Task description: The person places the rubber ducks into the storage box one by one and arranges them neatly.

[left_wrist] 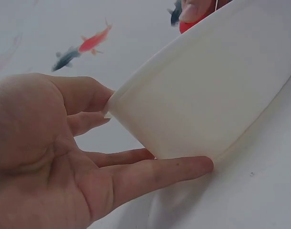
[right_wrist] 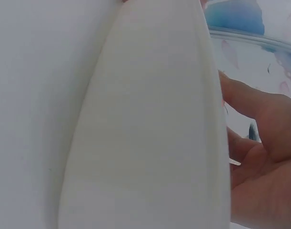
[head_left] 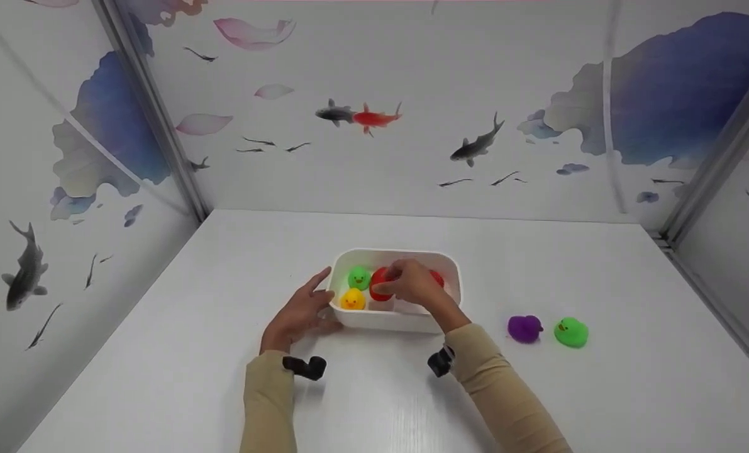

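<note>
A white rectangular bin (head_left: pixel 380 321) stands on the table. Spread against its left end, my left hand (head_left: pixel 300 314) touches the wall and corner with mostly straight fingers; the left wrist view shows one finger (left_wrist: pixel 183 168) lying along the base. Inside the bin, my right hand (head_left: pixel 412 283) pinches a red rubber duck (head_left: pixel 380 290). A green duck (head_left: pixel 359 277) and a yellow duck (head_left: pixel 353 300) sit at the left side of the bin. Another red toy (head_left: pixel 437 278) lies to the right, partly covered by the right hand. In the right wrist view, the bin's wall (right_wrist: pixel 150 114) hides the right fingertips.
On the table (head_left: pixel 600 402), to the right of the bin, sit a purple duck (head_left: pixel 525 329) and a green duck (head_left: pixel 571 332). White panels (head_left: pixel 412 189) printed with fish and petals enclose the table at the back and sides.
</note>
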Tool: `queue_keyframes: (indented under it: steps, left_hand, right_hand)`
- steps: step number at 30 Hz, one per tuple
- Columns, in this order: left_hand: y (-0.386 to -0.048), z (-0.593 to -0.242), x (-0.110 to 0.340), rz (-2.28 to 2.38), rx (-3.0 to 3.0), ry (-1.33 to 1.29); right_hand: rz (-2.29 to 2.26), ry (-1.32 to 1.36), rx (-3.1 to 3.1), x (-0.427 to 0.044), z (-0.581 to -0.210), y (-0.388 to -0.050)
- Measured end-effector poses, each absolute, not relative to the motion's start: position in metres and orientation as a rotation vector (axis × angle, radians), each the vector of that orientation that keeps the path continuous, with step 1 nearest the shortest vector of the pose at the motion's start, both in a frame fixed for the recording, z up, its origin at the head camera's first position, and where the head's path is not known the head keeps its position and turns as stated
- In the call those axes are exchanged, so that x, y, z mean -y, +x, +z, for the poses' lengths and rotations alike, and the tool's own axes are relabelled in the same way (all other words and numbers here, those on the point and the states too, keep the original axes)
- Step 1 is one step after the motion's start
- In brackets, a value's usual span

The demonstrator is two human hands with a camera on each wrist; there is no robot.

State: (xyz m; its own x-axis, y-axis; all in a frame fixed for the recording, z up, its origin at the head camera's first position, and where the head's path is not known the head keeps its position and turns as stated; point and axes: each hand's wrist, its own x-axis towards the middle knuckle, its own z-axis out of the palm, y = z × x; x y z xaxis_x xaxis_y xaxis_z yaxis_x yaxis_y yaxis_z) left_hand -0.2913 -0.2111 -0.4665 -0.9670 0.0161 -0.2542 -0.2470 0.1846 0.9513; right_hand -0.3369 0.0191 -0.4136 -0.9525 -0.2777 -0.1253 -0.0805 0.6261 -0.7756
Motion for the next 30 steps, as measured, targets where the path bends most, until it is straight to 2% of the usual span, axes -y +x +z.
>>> queue_keyframes:
  steps: [15,24,30]
  left_hand:
    - [-0.293,-0.467,0.211,1.893,-2.227,-0.221]
    - [-0.292,-0.467,0.210,1.906,-2.219,-0.226]
    - [-0.292,-0.467,0.212,1.875,-2.248,-0.222]
  right_hand:
    - [-1.215,-0.221,-2.576,-0.010,-0.427,-0.337]
    - [-1.130,-0.273,-2.625,-0.018,-0.412,-0.338]
    - [-1.100,-0.397,-2.707,-0.036,-0.395,-0.326]
